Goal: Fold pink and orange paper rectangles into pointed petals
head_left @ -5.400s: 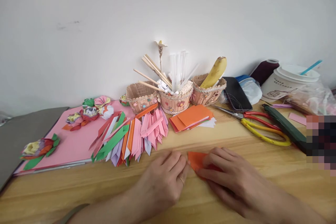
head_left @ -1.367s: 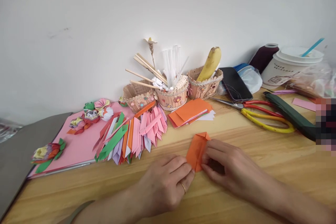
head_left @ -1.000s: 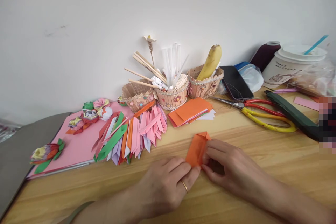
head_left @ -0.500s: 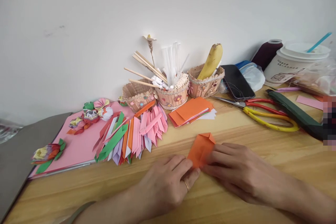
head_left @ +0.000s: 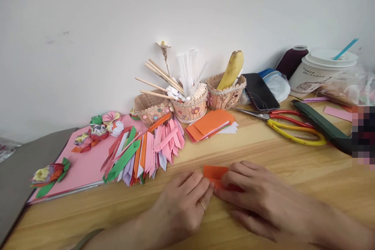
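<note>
Orange paper (head_left: 213, 172): turned crosswise since half a second ago, its far end no longer reaching so far out; it lies on the counter (head_left: 316, 179) between the left hand (head_left: 184, 199) and the right hand (head_left: 258, 195), showing as a low strip partly covered by fingers.
Left hand: fingertips drawn narrowly together on the paper's left end, holding it; a gold-coloured ring (head_left: 202, 206) circles one finger.
Right hand: shifted over the paper, its fingers bent across the right part; whether they pinch or only press cannot be told.
Paper stack (head_left: 209, 125): beyond both hands, an orange piece on top, white corners showing beneath.
Folded strips (head_left: 150, 152): ahead and to the left of the left hand, fanned in pink, green, orange, white and lilac, partly over a pink sheet (head_left: 88, 160).
Paper flowers (head_left: 99, 131): clustered on that sheet, farther left of the left hand.
Baskets (head_left: 189, 111): three in a row beyond the stack, the middle one bearing straws (head_left: 187, 72), the right one a banana (head_left: 233, 70).
Scissors (head_left: 268, 116): ahead and to the right of the right hand, red and yellow handles toward the right.
Phone (head_left: 262, 91): beyond the scissors.
Lidded cup (head_left: 318, 74): farther right of the right hand than the phone, blue straw (head_left: 345, 49) at its lid.
</note>
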The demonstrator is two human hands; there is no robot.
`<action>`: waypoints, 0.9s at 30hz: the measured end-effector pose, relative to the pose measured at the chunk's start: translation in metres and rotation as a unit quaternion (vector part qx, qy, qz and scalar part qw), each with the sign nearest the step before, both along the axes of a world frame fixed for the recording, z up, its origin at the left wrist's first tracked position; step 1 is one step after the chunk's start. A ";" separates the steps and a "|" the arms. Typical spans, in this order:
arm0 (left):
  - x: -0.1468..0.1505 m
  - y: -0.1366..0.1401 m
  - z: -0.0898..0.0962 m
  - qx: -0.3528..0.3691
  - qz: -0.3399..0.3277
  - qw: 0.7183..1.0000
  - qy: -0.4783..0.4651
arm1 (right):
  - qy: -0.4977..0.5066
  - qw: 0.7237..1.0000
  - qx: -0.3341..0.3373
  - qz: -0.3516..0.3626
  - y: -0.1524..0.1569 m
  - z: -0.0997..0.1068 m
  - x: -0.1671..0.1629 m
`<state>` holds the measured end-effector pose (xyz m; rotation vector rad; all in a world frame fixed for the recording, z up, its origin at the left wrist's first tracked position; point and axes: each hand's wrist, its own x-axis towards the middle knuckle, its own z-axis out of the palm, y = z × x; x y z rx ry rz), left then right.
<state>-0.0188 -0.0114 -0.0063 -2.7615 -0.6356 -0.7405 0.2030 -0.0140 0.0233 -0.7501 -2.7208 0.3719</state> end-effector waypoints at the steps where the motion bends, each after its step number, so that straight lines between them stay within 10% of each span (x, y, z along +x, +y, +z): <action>1: 0.000 -0.001 0.000 0.001 0.003 1.000 -0.010 | 0.015 1.000 0.000 -0.007 0.001 0.000 -0.001; 15: -0.003 0.001 0.009 -0.031 -0.036 0.998 0.029 | 0.062 0.954 -0.107 -0.273 0.007 -0.011 -0.007; 27: 0.000 -0.005 0.005 0.033 0.007 0.999 -0.003 | 0.078 0.974 -0.058 -0.205 0.004 -0.020 -0.007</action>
